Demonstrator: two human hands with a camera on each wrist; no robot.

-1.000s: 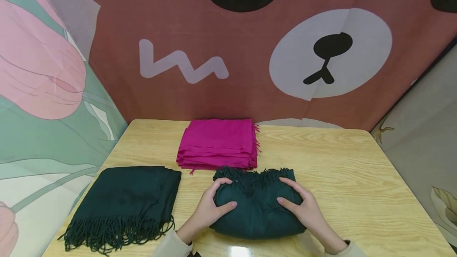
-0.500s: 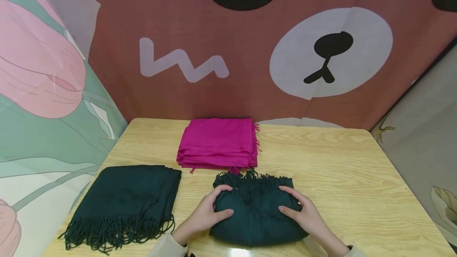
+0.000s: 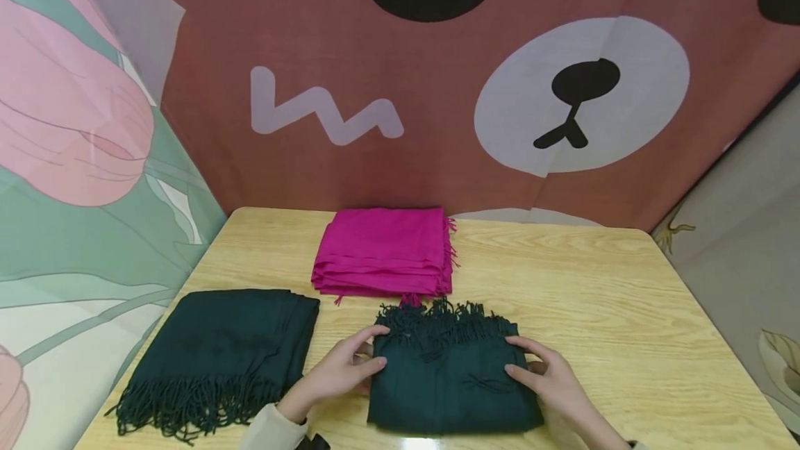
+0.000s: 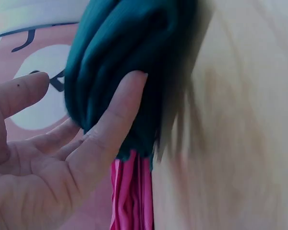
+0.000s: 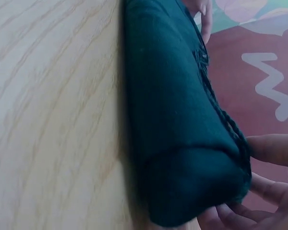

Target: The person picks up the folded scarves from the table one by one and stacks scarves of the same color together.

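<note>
A folded dark green fringed scarf (image 3: 456, 394) lies in front of the person in the head view, its fringe along the far side. At its left end the left hand (image 3: 337, 367) touches the edge with fingers apart; in the left wrist view one outstretched digit (image 4: 120, 105) lies against the bunched folds. By the right end, the right hand (image 3: 556, 377) rests its index finger and thumb tips on the cloth edge. The right wrist view shows the scarf's rounded near side (image 5: 177, 110), with the right hand's fingers (image 5: 273, 148) loosely about its end, some partly hidden.
Another folded dark green scarf (image 3: 219, 335) lies at the left, fringe toward the near edge. Behind the middle one is a folded magenta scarf (image 3: 381, 248). All lie on a wooden table (image 3: 594, 276), backed by a printed bear curtain (image 3: 437, 89).
Both hands have drawn outward from the top of the middle scarf to its two ends. The scarf has shifted slightly toward the person and now lies flatter, its near edge straighter.
</note>
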